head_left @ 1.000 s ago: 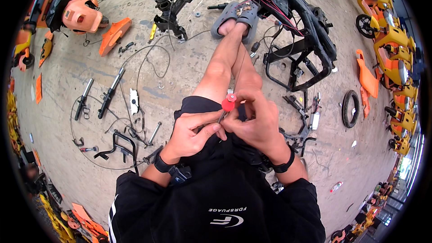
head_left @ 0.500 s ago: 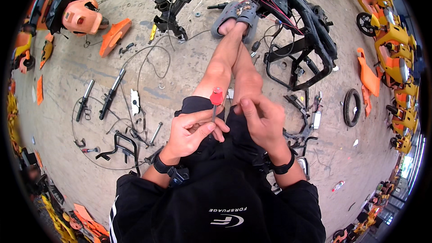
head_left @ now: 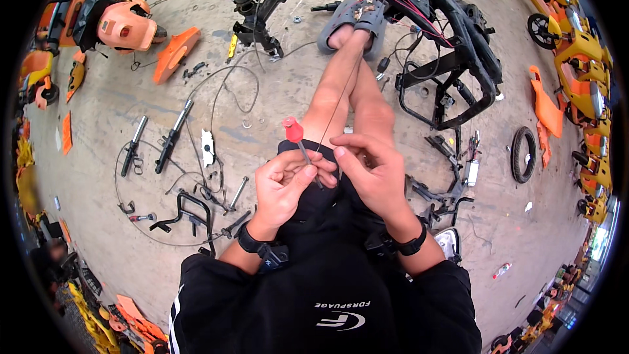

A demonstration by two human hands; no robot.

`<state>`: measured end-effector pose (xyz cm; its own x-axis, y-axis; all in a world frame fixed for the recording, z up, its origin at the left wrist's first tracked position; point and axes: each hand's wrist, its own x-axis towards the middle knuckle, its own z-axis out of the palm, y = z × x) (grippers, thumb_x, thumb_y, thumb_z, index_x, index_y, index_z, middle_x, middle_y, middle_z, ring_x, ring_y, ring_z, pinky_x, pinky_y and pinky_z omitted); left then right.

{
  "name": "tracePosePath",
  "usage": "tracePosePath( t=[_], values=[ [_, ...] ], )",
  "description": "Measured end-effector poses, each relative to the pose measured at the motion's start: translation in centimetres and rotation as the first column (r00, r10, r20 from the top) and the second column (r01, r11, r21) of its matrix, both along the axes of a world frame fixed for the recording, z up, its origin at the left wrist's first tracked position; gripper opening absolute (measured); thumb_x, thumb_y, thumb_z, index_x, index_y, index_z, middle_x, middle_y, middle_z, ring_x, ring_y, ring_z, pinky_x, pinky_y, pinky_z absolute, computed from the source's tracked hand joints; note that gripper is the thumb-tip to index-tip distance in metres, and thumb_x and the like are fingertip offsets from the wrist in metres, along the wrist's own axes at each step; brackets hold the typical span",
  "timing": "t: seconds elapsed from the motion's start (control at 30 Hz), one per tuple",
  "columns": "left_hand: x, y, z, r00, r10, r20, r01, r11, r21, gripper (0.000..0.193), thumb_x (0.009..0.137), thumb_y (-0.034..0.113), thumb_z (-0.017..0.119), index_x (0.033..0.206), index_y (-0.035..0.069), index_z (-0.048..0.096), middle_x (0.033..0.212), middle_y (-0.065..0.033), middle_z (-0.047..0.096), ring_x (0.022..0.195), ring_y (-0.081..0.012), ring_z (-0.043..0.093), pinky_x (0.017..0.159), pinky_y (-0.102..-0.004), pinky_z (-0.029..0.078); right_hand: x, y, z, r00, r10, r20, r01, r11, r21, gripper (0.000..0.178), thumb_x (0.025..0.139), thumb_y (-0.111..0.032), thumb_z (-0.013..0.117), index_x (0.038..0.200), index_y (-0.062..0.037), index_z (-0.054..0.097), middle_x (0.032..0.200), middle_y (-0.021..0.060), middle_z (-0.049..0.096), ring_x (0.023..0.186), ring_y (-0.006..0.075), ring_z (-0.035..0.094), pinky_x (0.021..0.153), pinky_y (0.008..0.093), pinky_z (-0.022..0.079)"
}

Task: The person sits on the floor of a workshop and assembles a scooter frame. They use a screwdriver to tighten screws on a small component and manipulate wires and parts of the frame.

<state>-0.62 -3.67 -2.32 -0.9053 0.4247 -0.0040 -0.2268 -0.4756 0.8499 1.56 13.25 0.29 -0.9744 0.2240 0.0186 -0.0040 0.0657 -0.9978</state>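
A screwdriver with a red handle [head_left: 293, 129] is held in my left hand [head_left: 280, 187], its handle tilted up and to the left. The metal shaft runs down between my thumb and fingers. A thin dark wire [head_left: 336, 106] rises from beside my left fingertips across my bare shins. Close to its lower end, my right hand [head_left: 375, 174] has thumb and index finger brought together. Whether that pinch grips the wire or something smaller cannot be made out. Both hands are above my lap, nearly touching.
Past my crossed feet stands a black vehicle frame [head_left: 452, 33] with red wires. Fork tubes [head_left: 173, 136], cables and a bent black bracket [head_left: 187, 216] lie on the left. To the right are a tyre [head_left: 523, 155], orange panels [head_left: 546, 101] and a row of yellow scooters [head_left: 575, 65].
The screwdriver's handle has tipped from upright toward the left. My right fingertips have moved closer to my left hand, and the thin wire now shows between them. The whole view has shifted slightly.
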Motion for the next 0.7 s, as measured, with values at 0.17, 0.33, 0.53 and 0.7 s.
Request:
tracePosePath(
  t=[0.17,0.33,0.53,0.7],
  values=[
    [0.0,0.1,-0.8,0.98,0.2,0.017,-0.2,0.98,-0.015,0.021,0.095,0.0,0.056,0.115,-0.007,0.055,0.099,-0.0205,0.067,0.082,-0.0238,0.069,0.075,-0.0349,0.057,-0.8,-1.1,1.0,0.961,0.009,-0.276,0.11,0.905,0.412,0.02,0.077,0.0,0.074,0.097,-0.0027,0.071,0.077,0.0032,0.065,0.049,0.005,0.043,0.043,0.0211,0.032],
    [-0.5,0.1,-0.9,0.937,0.348,0.021,-0.348,0.937,0.009,0.02,0.095,0.002,0.057,0.114,-0.006,0.056,0.095,-0.0181,0.068,0.08,-0.022,0.068,0.074,-0.0326,0.057,-2.6,-1.0,0.5,0.897,0.19,-0.4,0.087,0.811,0.579,0.026,0.08,0.002,0.071,0.106,-0.0017,0.069,0.103,0.0085,0.066,0.081,0.0146,0.066,0.066,0.0253,0.05],
    [-1.3,-0.3,-1.2,0.885,0.46,0.073,-0.462,0.887,0.011,0.02,0.096,0.002,0.056,0.114,-0.007,0.056,0.098,-0.0189,0.067,0.083,-0.0234,0.069,0.078,-0.0346,0.058,-6.8,-2.1,1.4,0.854,0.403,-0.328,-0.029,0.667,0.744,0.029,0.079,-0.001,0.072,0.107,-0.0058,0.069,0.109,0.0101,0.066,0.086,0.0263,0.069,0.071,0.0319,0.055],
    [-1.9,-0.7,-1.9,0.9,0.42,0.117,-0.431,0.896,0.103,0.021,0.098,0.005,0.053,0.118,-0.003,0.054,0.106,-0.0188,0.066,0.09,-0.0252,0.068,0.083,-0.0361,0.058,-6.7,-2.7,1.1,0.894,0.383,-0.232,-0.086,0.654,0.751,0.028,0.078,-0.001,0.073,0.105,-0.0066,0.069,0.107,0.0088,0.066,0.085,0.0252,0.069,0.069,0.0325,0.055]
  ],
)
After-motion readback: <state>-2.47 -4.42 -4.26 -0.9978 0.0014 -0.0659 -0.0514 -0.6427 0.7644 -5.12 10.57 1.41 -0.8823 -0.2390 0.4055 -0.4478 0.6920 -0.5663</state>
